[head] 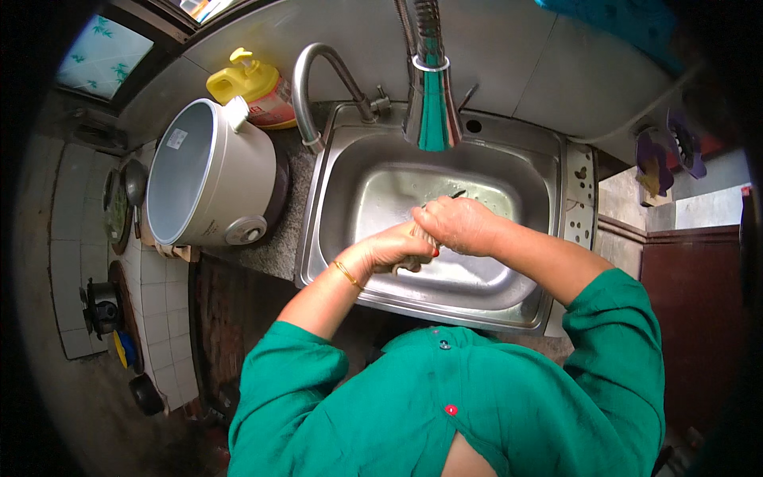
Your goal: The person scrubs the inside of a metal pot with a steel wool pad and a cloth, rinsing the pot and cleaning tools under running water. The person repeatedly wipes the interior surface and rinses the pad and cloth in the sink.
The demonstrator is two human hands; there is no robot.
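Over the stainless steel sink (381, 179), my two hands are closed on a wrung, light brown cloth (409, 264). My left hand (400, 245), with a gold bracelet at the wrist, grips its lower part. Just above and to the right, my right hand (458, 223) is closed on its upper part, touching the left. A small dark thing shows past the right hand's knuckles; what it is I cannot tell. Water drops lie on the sink's bottom. The chrome pull-down faucet head (433, 113) hangs above the hands.
A curved steel faucet (305, 89) rises at the sink's back left corner. On the stone counter (262, 262) at the left, a rice cooker (238, 179) stands without a lid, in front of a yellow pump jug (253, 89). Purple items (653, 155) hang at the right.
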